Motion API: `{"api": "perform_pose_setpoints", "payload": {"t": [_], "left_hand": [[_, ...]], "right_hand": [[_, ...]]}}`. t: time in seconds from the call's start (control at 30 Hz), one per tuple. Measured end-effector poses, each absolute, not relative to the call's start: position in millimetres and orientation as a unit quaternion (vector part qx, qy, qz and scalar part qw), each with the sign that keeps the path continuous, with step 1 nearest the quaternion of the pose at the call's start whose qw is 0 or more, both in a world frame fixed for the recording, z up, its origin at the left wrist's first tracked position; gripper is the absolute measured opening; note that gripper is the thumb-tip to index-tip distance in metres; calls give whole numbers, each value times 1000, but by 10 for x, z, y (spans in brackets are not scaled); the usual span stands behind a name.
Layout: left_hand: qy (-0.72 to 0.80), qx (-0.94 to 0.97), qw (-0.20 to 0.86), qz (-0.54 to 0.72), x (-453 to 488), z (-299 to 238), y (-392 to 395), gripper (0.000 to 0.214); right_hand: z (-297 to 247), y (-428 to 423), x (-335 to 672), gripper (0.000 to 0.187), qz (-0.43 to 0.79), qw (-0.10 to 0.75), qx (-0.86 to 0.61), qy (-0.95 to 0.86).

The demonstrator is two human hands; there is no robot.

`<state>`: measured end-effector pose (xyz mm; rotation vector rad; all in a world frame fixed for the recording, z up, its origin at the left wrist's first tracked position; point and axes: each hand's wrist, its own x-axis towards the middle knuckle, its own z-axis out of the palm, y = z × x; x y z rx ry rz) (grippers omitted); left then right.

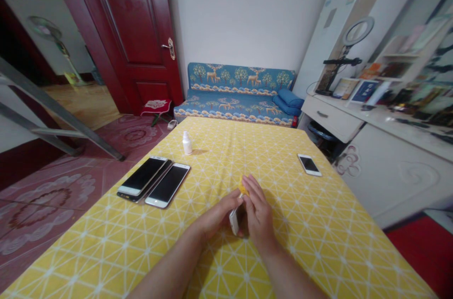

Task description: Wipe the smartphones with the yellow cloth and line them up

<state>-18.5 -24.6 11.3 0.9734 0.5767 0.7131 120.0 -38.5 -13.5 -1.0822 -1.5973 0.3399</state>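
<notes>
At the lower centre of the frame, the left grip (pixel 219 209) is clamped on a slim white handset (pixel 233 221), while the right grip (pixel 260 214) curls close against it, a small yellow piece (pixel 243 186) showing at its fingertips; the fingers partly hide the contact. The handset appears held just above the yellow-patterned surface (pixel 300 242). A slack hold could let either item drop, and the yellow piece, being small, could slip away unnoticed toward the phones (pixel 168 186) at centre left.

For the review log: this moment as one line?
left hand: white phone | right hand: yellow object | nearby: white bottle
</notes>
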Motion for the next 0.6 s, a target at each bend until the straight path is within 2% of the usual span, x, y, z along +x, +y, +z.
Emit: {"api": "perform_pose_setpoints", "payload": {"t": [0.3, 0.6], "left_hand": [[165, 409, 849, 291, -198, 76, -212, 61], [194, 334, 841, 379, -255, 117, -150, 49]], "right_hand": [[-174, -338, 1293, 34, 212, 613, -551, -525], [-159, -342, 1314, 36, 300, 686, -551, -367]]}}
